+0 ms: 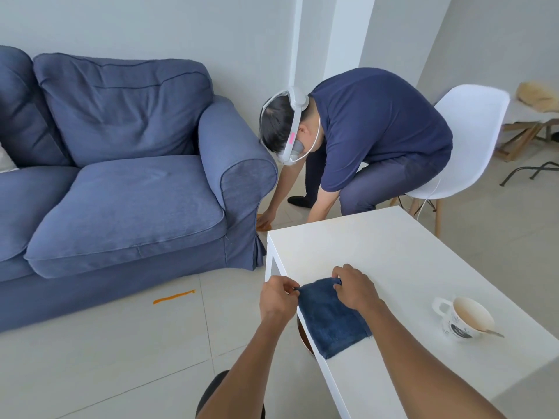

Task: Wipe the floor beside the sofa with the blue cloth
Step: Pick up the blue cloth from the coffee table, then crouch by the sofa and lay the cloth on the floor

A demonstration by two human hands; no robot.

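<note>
My left hand (279, 297) and right hand (352, 287) pinch the cloth's (331, 319) far corners, lower centre; I should lift it clear, probably towards the orange streak (174, 296).

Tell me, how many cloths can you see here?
2. A blue cloth lies on the white table's near edge, pinched by the left hand and right hand. An orange cloth, mostly hidden, is under another person's hand beside the sofa.

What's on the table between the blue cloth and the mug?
Nothing. In the head view, the stretch of white table between the blue cloth, pinched at its far corners by both hands, and the mug is bare tabletop.
</note>
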